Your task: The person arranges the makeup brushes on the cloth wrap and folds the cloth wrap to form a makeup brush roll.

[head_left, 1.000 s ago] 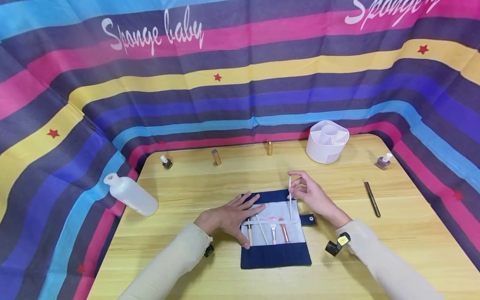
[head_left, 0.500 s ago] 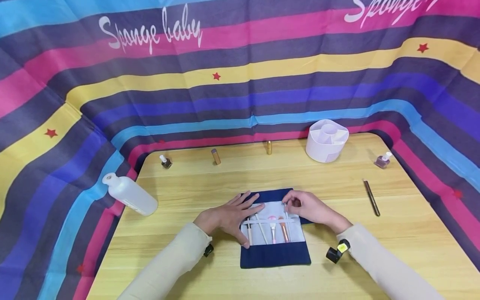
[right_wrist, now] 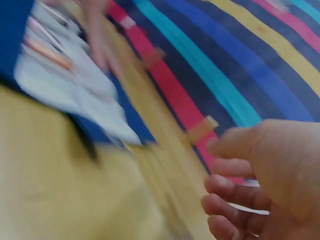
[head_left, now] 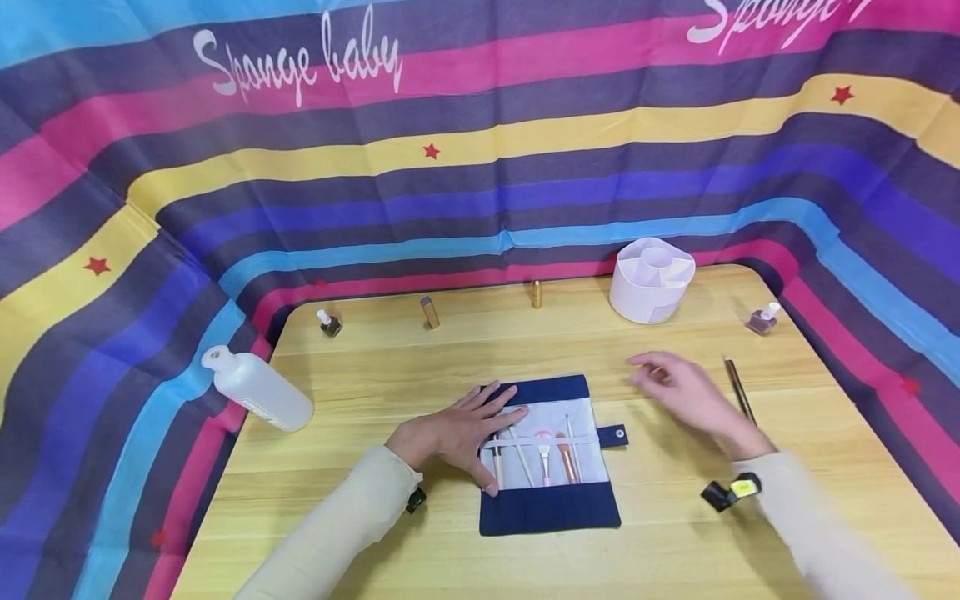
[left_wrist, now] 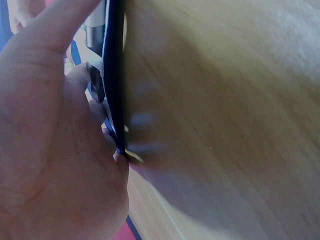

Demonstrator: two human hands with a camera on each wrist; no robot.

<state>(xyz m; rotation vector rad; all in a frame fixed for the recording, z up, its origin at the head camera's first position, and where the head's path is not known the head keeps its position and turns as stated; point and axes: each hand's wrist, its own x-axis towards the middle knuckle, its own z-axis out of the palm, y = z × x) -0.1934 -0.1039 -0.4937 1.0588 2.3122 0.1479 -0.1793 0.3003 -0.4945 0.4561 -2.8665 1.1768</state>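
Observation:
A navy brush roll (head_left: 551, 510) lies unfolded on the table, its pale lining facing up. Under its elastic strap sit several makeup brushes, among them a pink-topped brush (head_left: 544, 462), a copper brush (head_left: 566, 460) and a slim pale stick (head_left: 572, 442) at the right. My left hand (head_left: 453, 437) rests with spread fingers on the roll's left side, partly covering the brushes there. My right hand (head_left: 686, 396) is off the roll to its right, fingers loosely bent and holding nothing, also in the right wrist view. Nearest to it is a dark pen-like stick (head_left: 737, 385), partly hidden by the wrist.
A white divided organizer (head_left: 651, 283) stands at the back right. Along the back are a gold tube (head_left: 537, 294), a brown tube (head_left: 430, 312) and a small dark bottle (head_left: 330, 325). Another small bottle (head_left: 762, 319) is far right; a white bottle (head_left: 258, 387) lies left.
My right hand set the slim pale stick under the strap, let it go and moved right toward the dark pen-like stick. My left hand stayed in place.

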